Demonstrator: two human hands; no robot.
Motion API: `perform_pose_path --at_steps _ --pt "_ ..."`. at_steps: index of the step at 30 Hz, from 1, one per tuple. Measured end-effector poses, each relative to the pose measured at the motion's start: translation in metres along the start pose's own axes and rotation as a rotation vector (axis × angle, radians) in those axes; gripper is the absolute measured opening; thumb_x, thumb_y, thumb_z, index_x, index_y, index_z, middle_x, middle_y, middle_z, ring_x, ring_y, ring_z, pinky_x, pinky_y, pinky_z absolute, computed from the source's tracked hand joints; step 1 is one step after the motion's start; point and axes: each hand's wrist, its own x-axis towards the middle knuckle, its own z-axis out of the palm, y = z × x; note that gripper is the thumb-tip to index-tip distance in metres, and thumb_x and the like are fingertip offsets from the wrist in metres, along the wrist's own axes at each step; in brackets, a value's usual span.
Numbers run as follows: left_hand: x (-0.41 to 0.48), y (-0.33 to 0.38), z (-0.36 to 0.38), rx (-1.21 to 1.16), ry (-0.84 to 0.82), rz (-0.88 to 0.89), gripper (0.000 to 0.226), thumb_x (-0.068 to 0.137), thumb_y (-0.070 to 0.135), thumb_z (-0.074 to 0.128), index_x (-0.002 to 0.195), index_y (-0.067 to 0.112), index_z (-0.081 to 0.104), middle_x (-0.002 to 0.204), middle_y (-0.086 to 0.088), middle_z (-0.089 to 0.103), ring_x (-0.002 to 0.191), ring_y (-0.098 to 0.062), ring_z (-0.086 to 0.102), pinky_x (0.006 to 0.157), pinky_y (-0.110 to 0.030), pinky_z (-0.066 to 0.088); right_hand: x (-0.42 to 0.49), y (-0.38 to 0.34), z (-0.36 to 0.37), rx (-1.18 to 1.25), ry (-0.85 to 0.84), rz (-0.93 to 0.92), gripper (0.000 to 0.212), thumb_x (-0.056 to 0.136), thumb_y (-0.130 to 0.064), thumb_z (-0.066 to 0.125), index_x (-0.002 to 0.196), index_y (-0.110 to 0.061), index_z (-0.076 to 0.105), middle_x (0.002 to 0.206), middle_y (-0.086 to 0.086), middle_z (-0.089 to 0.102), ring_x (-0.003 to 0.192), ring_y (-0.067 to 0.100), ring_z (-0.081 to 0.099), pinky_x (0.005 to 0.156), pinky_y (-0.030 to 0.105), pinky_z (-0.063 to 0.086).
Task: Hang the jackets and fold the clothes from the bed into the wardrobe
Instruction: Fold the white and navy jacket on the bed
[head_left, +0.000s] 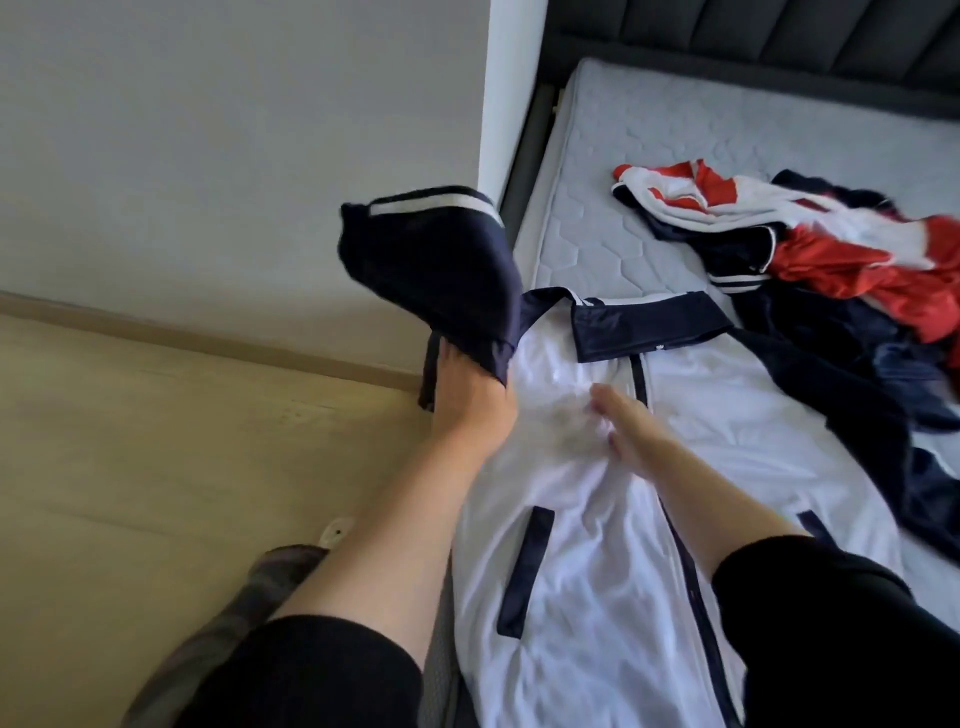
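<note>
A white jacket (587, 545) with a navy collar, navy zip and navy pocket trims lies front up along the near edge of the bed (613, 228). My left hand (470, 400) grips its navy sleeve (436, 270) and holds it raised above the jacket's left shoulder. The sleeve's cuff with a white stripe points up and left. My right hand (623, 421) rests flat on the jacket's chest beside the zip, fingers straight. Further right a pile of red, white and navy clothes (831, 260) lies crumpled on the mattress.
A white wall corner (509, 104) stands right beside the bed's left edge. Pale wood floor (156, 441) spreads to the left, with my socked foot (270, 577) on it. A dark padded headboard (753, 36) runs along the far side.
</note>
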Motion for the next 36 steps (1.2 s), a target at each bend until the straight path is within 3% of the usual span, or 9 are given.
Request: perform_pose_path --at_steps 3,6,10,12,19,24,27,31,36 --pt "-0.068 -0.009 0.030 0.479 -0.474 0.558 0.069 0.070 0.018 0.071 0.136 0.012 0.052 0.139 -0.015 0.050 0.133 -0.036 0.040 0.110 -0.056 0.024 -0.013 -0.011 -0.055 0.691 -0.015 0.055 0.040 0.098 -0.044 0.034 0.113 -0.011 0.053 0.100 0.011 0.063 0.088 0.024 0.063 0.076 0.036 0.046" --pt "-0.115 -0.026 0.044 0.593 -0.860 0.473 0.072 0.089 0.016 0.044 0.152 0.029 0.011 0.161 -0.006 0.002 0.147 -0.028 -0.004 0.115 -0.053 -0.002 -0.026 0.008 -0.097 0.902 0.051 -0.041 0.049 0.098 -0.049 0.027 0.110 -0.011 0.055 0.106 0.016 0.061 0.092 0.033 0.063 0.084 0.043 0.043" --pt "-0.100 -0.014 0.040 0.581 -0.830 0.192 0.073 0.088 0.014 0.044 0.152 0.030 0.012 0.160 -0.003 -0.008 0.146 -0.024 -0.012 0.116 -0.047 -0.003 -0.049 0.046 -0.127 0.853 0.004 -0.022 0.069 0.066 -0.054 0.062 0.118 -0.010 0.059 0.113 0.015 0.067 0.104 0.029 0.065 0.089 0.051 0.043" --pt "-0.091 -0.008 0.034 0.531 -0.828 0.005 0.068 0.089 0.014 0.045 0.150 0.029 0.019 0.160 -0.003 -0.007 0.146 -0.022 -0.012 0.117 -0.045 -0.001 -0.056 0.052 -0.128 0.729 0.007 0.107 0.059 0.082 -0.054 0.054 0.117 -0.007 0.058 0.110 0.015 0.066 0.102 0.026 0.063 0.087 0.048 0.044" --pt "-0.098 0.008 0.030 0.409 -0.791 -0.002 0.047 0.095 0.013 0.042 0.137 0.031 0.048 0.160 0.001 0.012 0.147 -0.018 -0.001 0.118 -0.043 0.002 -0.076 0.046 -0.114 -0.412 0.009 0.223 0.020 0.084 -0.026 0.070 0.098 -0.012 0.071 0.089 0.009 0.070 0.073 0.023 0.066 0.066 0.027 0.055" --pt "-0.097 0.015 0.024 0.313 -0.595 0.194 0.046 0.093 0.000 0.040 0.130 0.022 0.057 0.153 0.002 0.033 0.145 -0.018 0.014 0.117 -0.041 0.011 -0.085 0.042 -0.133 0.032 0.290 0.141 0.012 0.083 -0.003 0.062 0.072 -0.007 0.060 0.070 0.015 0.056 0.059 0.025 0.055 0.059 0.030 0.046" --pt "-0.099 0.018 0.026 0.339 -0.681 0.314 0.037 0.096 0.009 0.042 0.125 0.021 0.061 0.151 0.000 0.036 0.143 -0.018 0.018 0.115 -0.038 0.016 -0.091 0.052 -0.144 -0.402 0.423 0.266 0.004 0.085 -0.008 0.056 0.087 -0.005 0.058 0.093 0.013 0.052 0.083 0.025 0.055 0.069 0.029 0.041" --pt "-0.110 0.016 0.023 0.282 -0.595 0.018 0.027 0.090 0.011 0.048 0.106 0.016 0.068 0.120 -0.002 0.052 0.114 -0.020 0.043 0.088 -0.029 0.041 -0.099 0.066 -0.152 -0.738 0.223 0.420 0.038 0.089 -0.009 0.047 0.126 0.000 0.050 0.124 0.010 0.044 0.086 0.020 0.052 0.070 0.026 0.037" --pt "-0.105 0.013 0.018 0.160 -0.555 -0.350 0.015 0.088 0.008 0.046 0.089 0.012 0.060 0.097 -0.009 0.060 0.086 -0.030 0.058 0.072 -0.034 0.047 -0.109 0.076 -0.161 -0.793 0.400 0.329 0.047 0.089 -0.011 0.049 0.135 -0.006 0.048 0.101 0.012 0.058 0.095 0.032 0.060 0.074 0.030 0.042"
